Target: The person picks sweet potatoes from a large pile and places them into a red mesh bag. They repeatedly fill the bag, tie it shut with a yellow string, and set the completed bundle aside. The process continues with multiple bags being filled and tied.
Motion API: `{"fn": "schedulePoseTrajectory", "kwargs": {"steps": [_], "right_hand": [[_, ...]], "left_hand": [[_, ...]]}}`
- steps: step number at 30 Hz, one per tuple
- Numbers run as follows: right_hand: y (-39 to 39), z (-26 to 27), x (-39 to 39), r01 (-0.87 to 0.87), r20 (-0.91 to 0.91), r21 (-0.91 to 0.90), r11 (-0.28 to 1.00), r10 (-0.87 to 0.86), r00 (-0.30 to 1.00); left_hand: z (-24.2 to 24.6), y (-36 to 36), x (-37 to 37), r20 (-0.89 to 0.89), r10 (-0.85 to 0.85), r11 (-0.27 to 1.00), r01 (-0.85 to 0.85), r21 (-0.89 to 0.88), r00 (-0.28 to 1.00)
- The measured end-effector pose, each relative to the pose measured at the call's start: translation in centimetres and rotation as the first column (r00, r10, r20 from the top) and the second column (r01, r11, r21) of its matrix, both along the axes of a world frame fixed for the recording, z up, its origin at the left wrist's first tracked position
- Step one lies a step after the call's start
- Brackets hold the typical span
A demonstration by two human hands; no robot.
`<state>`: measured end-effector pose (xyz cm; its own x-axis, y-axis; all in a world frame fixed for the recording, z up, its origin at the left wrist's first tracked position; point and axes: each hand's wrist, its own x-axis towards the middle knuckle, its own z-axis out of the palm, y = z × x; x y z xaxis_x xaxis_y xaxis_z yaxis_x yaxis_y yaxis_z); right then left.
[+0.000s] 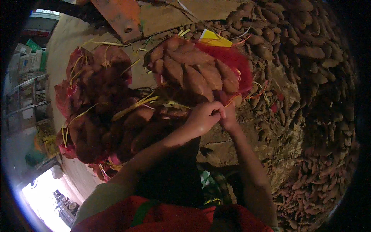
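Note:
Before me lies a red mesh bag (246, 69) packed with sweet potatoes (200, 76). My left hand (206, 116) is at its near edge, fingers curled and their tips meeting my right hand; whether they pinch anything is hidden. Close beside it, my right hand (229, 114) grips the near edge of the bag, its fingers partly covered. An orange cord (233, 99) runs out from the mesh by the right hand. Yellow straps (139, 105) lie to the left of my hands, over dark, filled sacks.
Filled mesh sacks (95, 75) with yellow ties crowd the left. Loose sweet potatoes (310, 52) form a large pile along the right. An orange metal part (121, 20) juts in above a board. Crates (32, 62) and a ladder-like frame (26, 84) stand far left.

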<state>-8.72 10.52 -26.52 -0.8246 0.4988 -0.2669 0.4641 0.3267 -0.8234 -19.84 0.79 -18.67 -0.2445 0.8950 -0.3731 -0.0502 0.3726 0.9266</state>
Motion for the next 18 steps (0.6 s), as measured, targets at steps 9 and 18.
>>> {"fn": "schedulePoseTrajectory", "kwargs": {"steps": [9, 18], "right_hand": [[0.7, 0.5, 5.5, 0.171, -0.125, -0.343, 0.924, -0.225, 0.966], [1.0, -5.3, 31.8, 0.756, 0.118, -0.598, 0.266, -0.904, 0.411]], "left_hand": [[-1.4, -0.1, -0.2, 0.059, 0.16, 0.987, -0.162, 0.02, 0.985], [-1.1, 0.2, -0.5, 0.106, 0.068, 0.997, -0.071, 0.021, 0.992]]}}
